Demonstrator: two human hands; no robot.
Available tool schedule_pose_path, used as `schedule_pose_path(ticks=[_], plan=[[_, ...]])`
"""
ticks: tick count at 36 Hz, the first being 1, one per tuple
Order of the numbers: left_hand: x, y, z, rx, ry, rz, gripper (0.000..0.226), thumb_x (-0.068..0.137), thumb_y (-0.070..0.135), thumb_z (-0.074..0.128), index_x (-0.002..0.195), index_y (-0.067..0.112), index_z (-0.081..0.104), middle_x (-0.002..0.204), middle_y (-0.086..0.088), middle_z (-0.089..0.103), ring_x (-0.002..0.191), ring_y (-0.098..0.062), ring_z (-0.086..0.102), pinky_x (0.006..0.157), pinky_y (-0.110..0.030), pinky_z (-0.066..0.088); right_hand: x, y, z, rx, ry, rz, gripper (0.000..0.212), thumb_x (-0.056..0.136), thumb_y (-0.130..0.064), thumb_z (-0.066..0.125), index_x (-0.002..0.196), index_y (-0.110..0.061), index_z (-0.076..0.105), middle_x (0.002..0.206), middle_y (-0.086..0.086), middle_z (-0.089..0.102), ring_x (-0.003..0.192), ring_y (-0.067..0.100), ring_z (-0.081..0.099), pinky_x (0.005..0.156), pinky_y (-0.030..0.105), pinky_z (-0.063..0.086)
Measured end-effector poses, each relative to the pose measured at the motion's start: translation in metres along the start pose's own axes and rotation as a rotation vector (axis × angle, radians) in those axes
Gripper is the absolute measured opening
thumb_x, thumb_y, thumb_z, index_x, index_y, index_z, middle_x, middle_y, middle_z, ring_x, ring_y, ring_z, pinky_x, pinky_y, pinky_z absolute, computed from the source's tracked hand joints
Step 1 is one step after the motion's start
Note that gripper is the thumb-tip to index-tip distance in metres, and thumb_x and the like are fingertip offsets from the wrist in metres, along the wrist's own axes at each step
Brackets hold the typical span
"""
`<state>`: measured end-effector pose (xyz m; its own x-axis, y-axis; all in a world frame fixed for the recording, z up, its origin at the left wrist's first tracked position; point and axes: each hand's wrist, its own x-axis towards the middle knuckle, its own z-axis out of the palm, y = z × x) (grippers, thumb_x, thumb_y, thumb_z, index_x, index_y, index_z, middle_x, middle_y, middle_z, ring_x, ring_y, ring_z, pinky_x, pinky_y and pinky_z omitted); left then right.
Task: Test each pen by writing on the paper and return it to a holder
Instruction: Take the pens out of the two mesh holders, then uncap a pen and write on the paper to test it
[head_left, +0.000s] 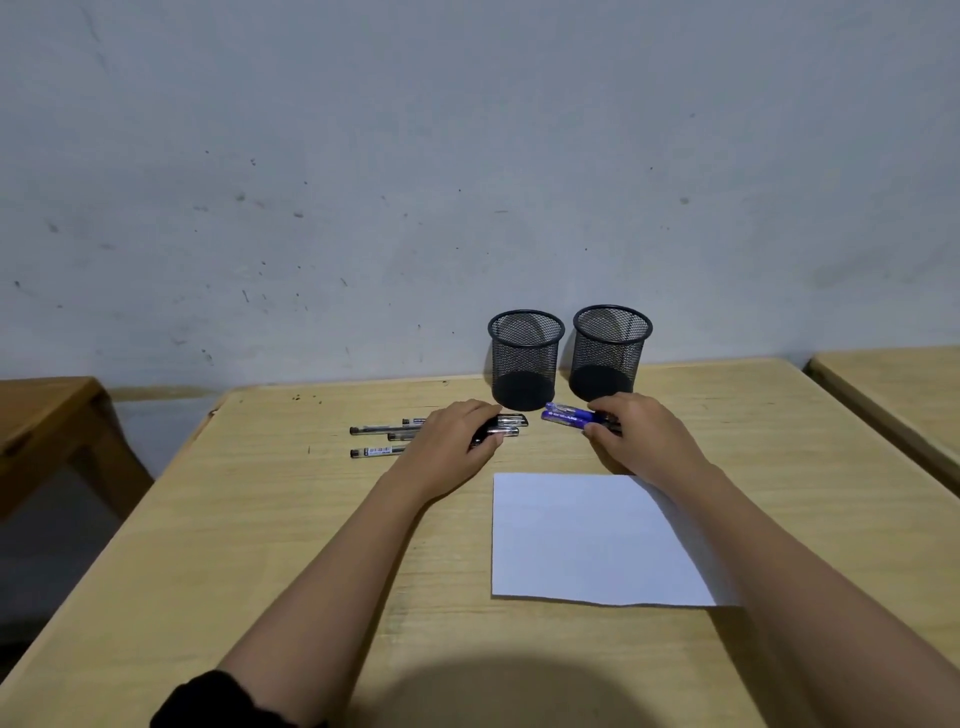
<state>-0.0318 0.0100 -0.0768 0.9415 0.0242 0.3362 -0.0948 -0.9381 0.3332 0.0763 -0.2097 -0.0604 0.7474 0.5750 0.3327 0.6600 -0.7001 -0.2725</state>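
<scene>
Both hands down near the desk's far edge; left hand curled over black pens; right hand pinching blue pens; mesh holders just behind; paper toward the near-right side.

Both arms reach forward, left hand and right hand palm-down, fingers curled.

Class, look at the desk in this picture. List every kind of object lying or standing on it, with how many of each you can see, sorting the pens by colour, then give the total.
Mesh pen holders: 2
Black pens: 5 visible, partly hidden under the left hand
Blue pens: 2 visible at the right hand
Sheets of paper: 1
Total: 10
</scene>
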Motion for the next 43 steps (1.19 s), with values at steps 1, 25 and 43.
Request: schedule_pose_path(ticks=[1,25,43], plan=[[-0.002,0.000,-0.002,-0.006,0.004,0.001,0.042,0.094,0.031,0.049,0.132,0.014,0.048,0.129,0.000,0.055,0.117,-0.017,0.049,0.097,-0.030,0.036,0.000,-0.002,-0.001,0.003,0.002,-0.004,0.034,0.090,-0.031,0.056,0.120,-0.017,0.061,0.112,0.004,0.065,0.103,0.024,0.057,0.076,0.032,0.043],[-0.073,-0.037,-0.052,0.085,-0.003,-0.108,0.025,0.094,0.026,0.051,0.112,0.014,0.065,0.104,-0.003,0.057,0.098,-0.019,0.049,0.086,-0.033,0.042,0.012,-0.104,0.034,0.201,-0.257,-0.275,0.020,0.088,-0.027,0.059,0.105,-0.017,0.065,0.096,-0.006,0.050,0.100,0.013,0.047,0.084,0.031,0.044],[-0.025,0.058,-0.049,-0.725,0.412,-0.332,0.010,0.088,0.009,0.061,0.086,0.017,0.065,0.082,0.008,0.063,0.075,-0.001,0.057,0.065,-0.003,0.041,0.016,-0.098,-0.036,1.129,0.085,0.230,0.016,0.079,-0.017,0.073,0.093,-0.012,0.065,0.081,0.001,0.067,0.085,0.015,0.065,0.088,0.034,0.053]])
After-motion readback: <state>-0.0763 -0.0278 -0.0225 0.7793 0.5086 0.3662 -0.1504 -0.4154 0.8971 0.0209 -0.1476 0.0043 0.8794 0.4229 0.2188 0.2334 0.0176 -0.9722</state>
